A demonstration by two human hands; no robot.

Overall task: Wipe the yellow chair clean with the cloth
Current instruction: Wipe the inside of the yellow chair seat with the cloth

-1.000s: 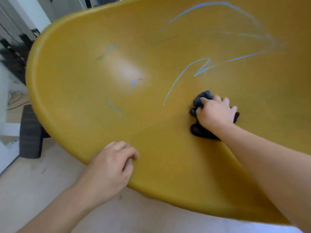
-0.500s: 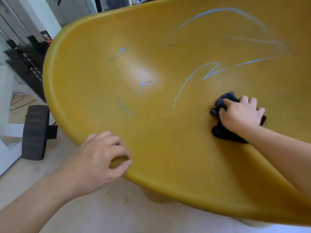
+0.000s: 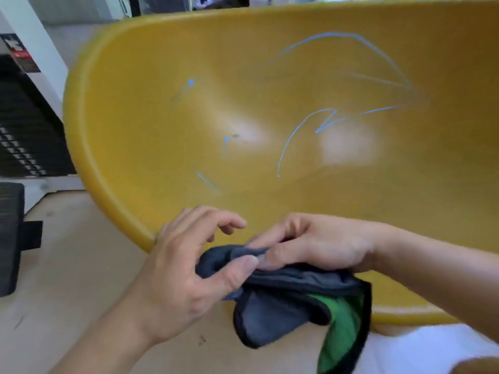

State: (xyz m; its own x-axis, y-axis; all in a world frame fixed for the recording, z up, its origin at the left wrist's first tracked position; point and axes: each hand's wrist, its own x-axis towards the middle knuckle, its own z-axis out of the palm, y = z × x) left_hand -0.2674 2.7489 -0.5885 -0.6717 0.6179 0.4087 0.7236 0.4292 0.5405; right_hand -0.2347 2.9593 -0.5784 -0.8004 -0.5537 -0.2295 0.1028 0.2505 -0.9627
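Observation:
The yellow chair (image 3: 151,136) fills most of the view, its curved shell marked with blue pen lines (image 3: 297,130) and a few blue dots. The cloth (image 3: 280,306) is dark grey with a black edge and a green side, and it hangs in front of the chair's front rim. My left hand (image 3: 183,273) pinches one corner of the cloth with thumb and fingers. My right hand (image 3: 318,244) grips the cloth's upper fold beside it. Both hands are off the chair's surface.
A pale wooden floor (image 3: 67,265) lies below the chair. A black box-shaped object (image 3: 10,236) stands at the left edge. Behind it are a black slatted rack (image 3: 24,125) and a white wall post (image 3: 32,39).
My right hand has lifted the cloth off the seat and drawn it back to the front rim. My left hand has let go of the chair's edge and taken hold of the cloth.

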